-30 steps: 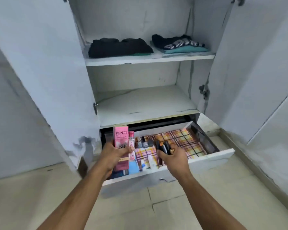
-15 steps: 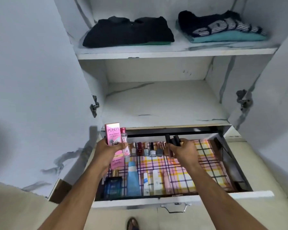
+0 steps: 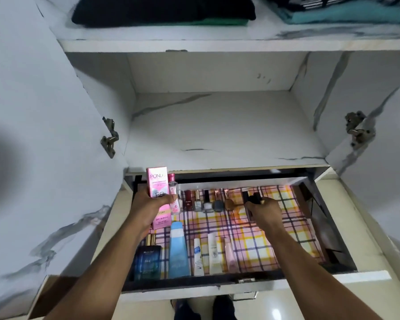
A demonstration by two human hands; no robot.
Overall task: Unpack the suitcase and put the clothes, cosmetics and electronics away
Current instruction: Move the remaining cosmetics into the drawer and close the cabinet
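right hand (image 3: pixel 264 210) hiding dark tubes (image 3: pixel 254 199)

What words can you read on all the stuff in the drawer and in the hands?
"POND" on top of the pink box held in the left hand.
"BB" on the middle of the same box.
"IVORY" lower down on it.
"SPF 30 PA++" below that, only just readable.
The dark blue perfume bottle, white tubes and nail polish bottles carry print too small or blurred to read.
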